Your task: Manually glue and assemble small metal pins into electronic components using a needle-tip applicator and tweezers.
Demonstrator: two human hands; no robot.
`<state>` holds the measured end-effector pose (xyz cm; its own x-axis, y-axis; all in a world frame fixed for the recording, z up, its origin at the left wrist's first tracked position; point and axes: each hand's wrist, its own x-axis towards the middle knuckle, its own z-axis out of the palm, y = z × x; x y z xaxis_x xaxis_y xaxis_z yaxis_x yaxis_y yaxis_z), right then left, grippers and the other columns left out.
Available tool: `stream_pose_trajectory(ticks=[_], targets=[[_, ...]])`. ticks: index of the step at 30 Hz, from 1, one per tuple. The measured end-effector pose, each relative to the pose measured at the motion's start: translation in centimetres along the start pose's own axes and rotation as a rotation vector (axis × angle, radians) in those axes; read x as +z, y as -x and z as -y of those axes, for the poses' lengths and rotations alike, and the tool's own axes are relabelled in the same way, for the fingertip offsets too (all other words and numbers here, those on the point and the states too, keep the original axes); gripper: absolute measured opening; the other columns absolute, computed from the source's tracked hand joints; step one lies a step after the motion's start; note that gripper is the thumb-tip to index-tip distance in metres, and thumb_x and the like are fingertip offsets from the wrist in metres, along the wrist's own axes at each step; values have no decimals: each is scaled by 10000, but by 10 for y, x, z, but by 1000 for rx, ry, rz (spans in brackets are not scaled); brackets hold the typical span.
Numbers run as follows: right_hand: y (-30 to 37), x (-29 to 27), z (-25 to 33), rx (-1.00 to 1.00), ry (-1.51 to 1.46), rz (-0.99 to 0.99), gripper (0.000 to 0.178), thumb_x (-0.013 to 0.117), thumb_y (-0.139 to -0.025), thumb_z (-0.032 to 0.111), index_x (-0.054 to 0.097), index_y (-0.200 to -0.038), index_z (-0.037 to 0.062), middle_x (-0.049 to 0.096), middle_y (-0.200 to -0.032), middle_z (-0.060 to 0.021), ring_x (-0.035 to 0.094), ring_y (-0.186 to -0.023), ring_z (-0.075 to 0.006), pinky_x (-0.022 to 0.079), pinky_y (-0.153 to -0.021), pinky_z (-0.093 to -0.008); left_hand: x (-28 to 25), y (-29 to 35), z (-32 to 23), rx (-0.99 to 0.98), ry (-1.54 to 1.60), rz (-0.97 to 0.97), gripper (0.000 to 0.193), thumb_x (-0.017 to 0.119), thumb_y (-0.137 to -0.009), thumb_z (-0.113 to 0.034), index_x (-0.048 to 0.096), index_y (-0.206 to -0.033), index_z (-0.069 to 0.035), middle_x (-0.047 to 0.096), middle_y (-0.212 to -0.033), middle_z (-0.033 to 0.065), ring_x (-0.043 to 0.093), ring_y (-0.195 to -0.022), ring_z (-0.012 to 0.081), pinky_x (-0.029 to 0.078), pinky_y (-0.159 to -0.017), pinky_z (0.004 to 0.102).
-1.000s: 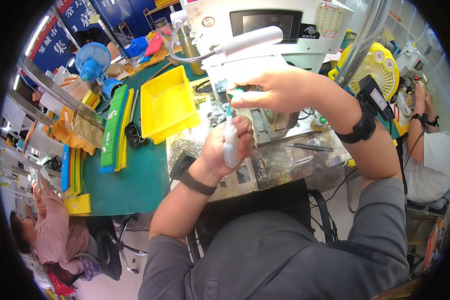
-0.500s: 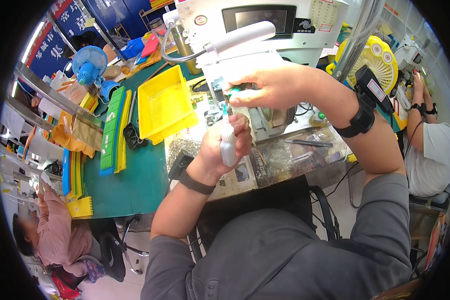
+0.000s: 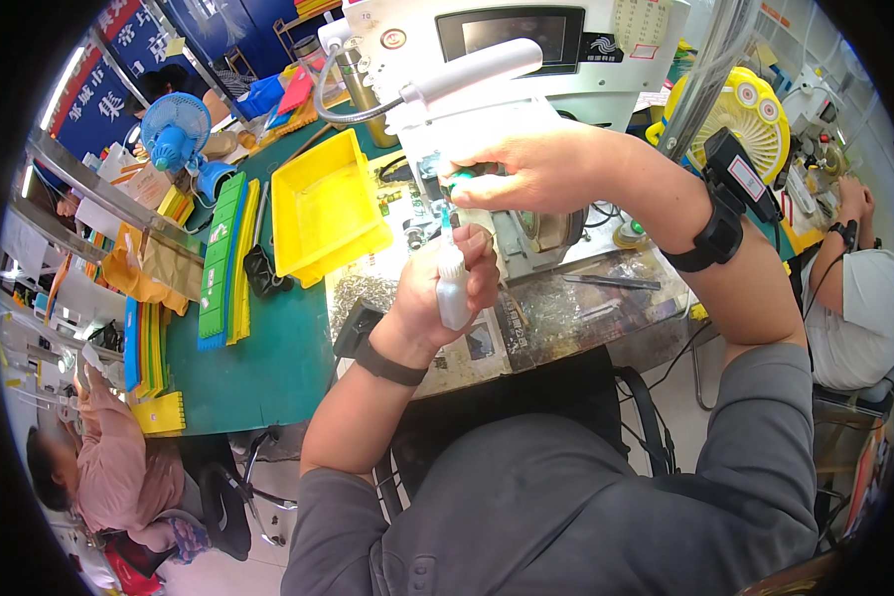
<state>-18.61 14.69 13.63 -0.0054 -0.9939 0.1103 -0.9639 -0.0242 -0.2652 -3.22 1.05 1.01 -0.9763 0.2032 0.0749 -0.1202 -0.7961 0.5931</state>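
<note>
Two hands (image 3: 541, 174), green worktable (image 3: 253, 382), blue fan (image 3: 175, 129)

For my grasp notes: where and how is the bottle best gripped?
Probably grip the bottle by its wide body, coming from the left, where the left hand cradles it; the slim nozzle points toward the right hand and should stay free.

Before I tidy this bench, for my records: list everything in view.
squeeze bottle: 1, whitish, left hand
small part: 1, green, right hand
bin: 1, yellow, left of hands
machine: 1, white, beyond hands
lamp: 1, white, near machine
cylinder: 1, gold, beyond bin
fans: 2, blue left, yellow right
slotted strips: several, green, blue, yellow, left of bin
slim tool: 1, dark, bench right
other people: at least 2, pink-clad left, white-clad right
wristbands: 2, black, both arms
left hand: 1, bare, around bottle
right hand: 1, bare, beyond bottle
</note>
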Motion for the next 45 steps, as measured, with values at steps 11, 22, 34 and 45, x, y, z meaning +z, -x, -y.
stream_pose_trajectory(ticks=[11, 22, 34, 45], targets=[[4, -7, 21, 238, -63, -44, 725, 606, -936, 585, 600, -1329, -24, 613, -1330, -241, 586, -1232, -366, 457, -1056, -373, 5, 1, -1, -2, 18, -13, 211, 518, -1021, -208, 499, -850, -85, 529, -633, 52, 454, -539, 157, 385, -516, 260], [5, 7, -7, -52, -93, -101, 659, 573, -975, 528, 596, -1335, -24, 622, -1313, -238, 594, -1215, -360, 462, -1045, -377, 2, 1, -1, 3, -13, 8, 219, 482, -1014, -247, 493, -833, -125, 535, -650, 49, 449, -528, 160, 382, -520, 266], [3, 5, 0, -165, -39, -184, 631, 593, -964, 508, 625, -1270, -43, 632, -1269, -257, 601, -1194, -373, 473, -1025, -390, 1, 1, 1, 22, 31, 34, 204, 536, -1036, -223, 513, -892, -81, 542, -651, 50, 488, -538, 138, 392, -504, 246], [148, 29, 22, 103, -446, -483, 340, 739, -839, 270, 658, -990, -24, 649, -941, -105, 601, -847, -258, 472, -796, -352, -1, 11, 15, 345, -970, -225, 117, 572, -973, -132, 555, -894, -48, 515, -667, 29, 520, -592, 101, 410, -553, 231]])
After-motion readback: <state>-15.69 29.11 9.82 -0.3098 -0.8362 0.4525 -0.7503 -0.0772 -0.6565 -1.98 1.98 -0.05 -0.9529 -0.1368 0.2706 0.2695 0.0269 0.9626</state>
